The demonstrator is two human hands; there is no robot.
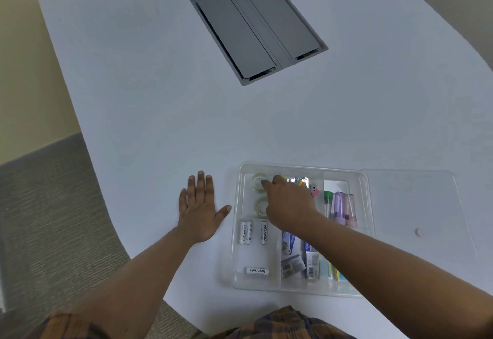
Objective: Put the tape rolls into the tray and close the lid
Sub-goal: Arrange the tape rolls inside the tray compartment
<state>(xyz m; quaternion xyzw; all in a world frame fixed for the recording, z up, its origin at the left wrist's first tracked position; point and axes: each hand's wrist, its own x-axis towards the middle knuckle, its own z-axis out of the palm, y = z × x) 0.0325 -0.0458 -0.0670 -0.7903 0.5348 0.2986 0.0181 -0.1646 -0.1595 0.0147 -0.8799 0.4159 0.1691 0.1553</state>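
Observation:
A clear plastic tray with compartments sits on the white table near me. Two clear tape rolls lie in its far left compartment: one at the back, one just in front of it. My right hand reaches over the tray, its fingertips touching the back roll; whether it grips the roll is unclear. My left hand rests flat on the table left of the tray, fingers spread. The clear lid lies flat on the table, right of the tray.
White batteries, marker pens, clips and small packets fill the other compartments. A grey cable hatch is set into the table far ahead. The table edge curves along the left, with carpet below.

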